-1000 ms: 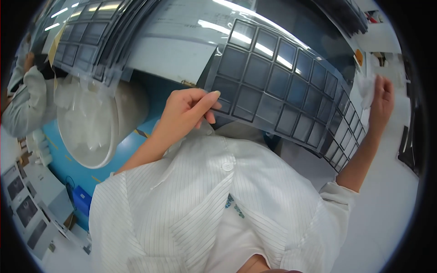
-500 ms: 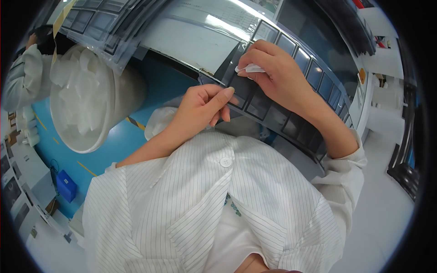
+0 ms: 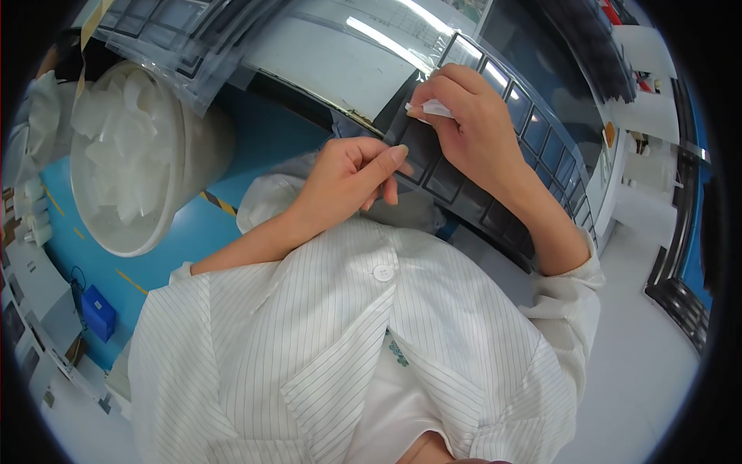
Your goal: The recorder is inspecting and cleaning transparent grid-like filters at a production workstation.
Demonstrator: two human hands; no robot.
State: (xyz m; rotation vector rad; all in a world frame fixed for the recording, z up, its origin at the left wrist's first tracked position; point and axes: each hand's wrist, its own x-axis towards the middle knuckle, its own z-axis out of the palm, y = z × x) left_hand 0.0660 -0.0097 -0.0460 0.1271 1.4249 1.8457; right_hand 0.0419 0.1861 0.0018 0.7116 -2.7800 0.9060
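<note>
In the head view, looking down past a person's pinstriped white shirt point(image 3: 325, 340), two bare hands meet at the left end of a dark-framed grid sheet point(image 3: 535, 130). This glossy sheet of rectangular panes lies along the near side of the worktop point(image 3: 332, 81) and runs off to the right, apparently set close to the body so that both hands reach it without stretching.

The right grip point(image 3: 478, 124) is above the sheet's end, thumb and fingertips clamped on a crumpled white scrap point(image 3: 438, 109). A fingertip pinch probably suits something so thin and light (whether it is tissue or film is too small to tell).

The left grip point(image 3: 357, 176) is lower and nearer the shirt, beside the sheet's corner, with the thumb resting near curled fingers; I cannot tell whether it pinches the sheet's edge, though its position would suit steadying that corner.

Left of the worktop, on the blue floor point(image 3: 182, 240), stands a round white bin point(image 3: 127, 251) heaped with crumpled translucent film point(image 3: 127, 155), likely kept there for easy reach. Above it, stacked framed sheets point(image 3: 201, 54) in clear plastic jut past the worktop's edge.
</note>
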